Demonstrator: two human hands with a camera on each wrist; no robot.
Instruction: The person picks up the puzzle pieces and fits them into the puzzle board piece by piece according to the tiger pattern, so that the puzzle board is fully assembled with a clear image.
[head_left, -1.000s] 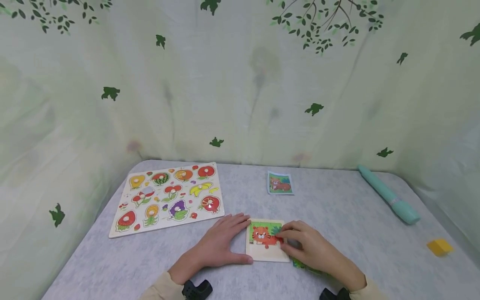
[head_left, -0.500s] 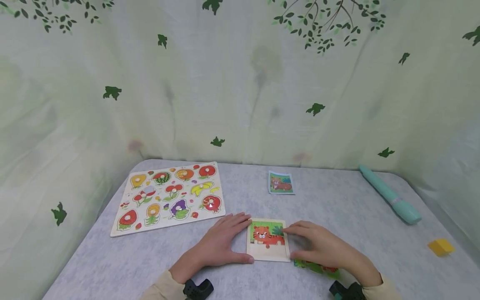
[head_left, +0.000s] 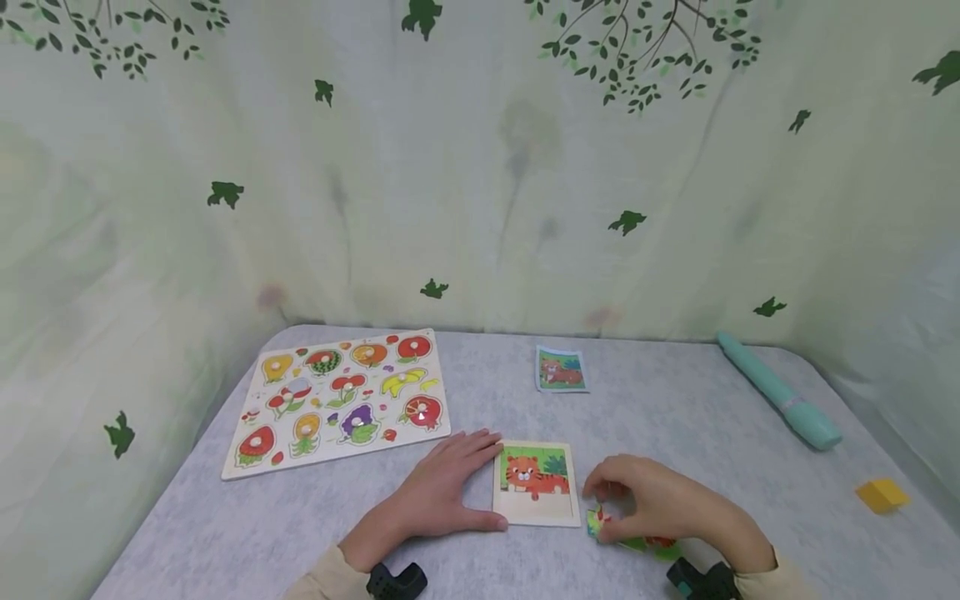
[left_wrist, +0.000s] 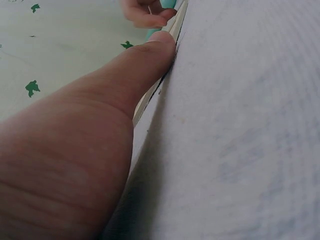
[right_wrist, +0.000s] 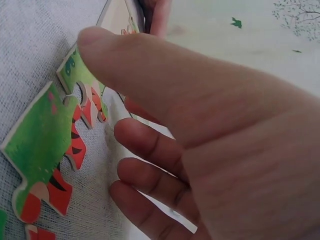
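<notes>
A small wooden puzzle board (head_left: pixel 537 512) lies in the head view, its upper part filled with a tiger picture (head_left: pixel 536 473) and its lower part bare wood. My left hand (head_left: pixel 442 492) rests flat along the board's left side, thumb at the lower left corner. To the right of the board, my right hand (head_left: pixel 648 500) has its thumb and fingers curled about a green jigsaw piece (right_wrist: pixel 75 70) on the table. The index fingertip is mostly hidden behind the thumb in the right wrist view. Another green and orange jigsaw piece (right_wrist: pixel 45 135) lies beside it.
A white fruit peg puzzle (head_left: pixel 337 400) lies at the left. A small tiger picture card (head_left: pixel 561 370) is behind the board. To the right are a teal rolled object (head_left: pixel 780 392) and a yellow block (head_left: pixel 882 496). A leaf-printed curtain (head_left: pixel 480 208) hangs behind the table.
My right hand has left the board's right edge, moved right and down, and curled its fingers about a loose jigsaw piece. My left hand stays where it was.
</notes>
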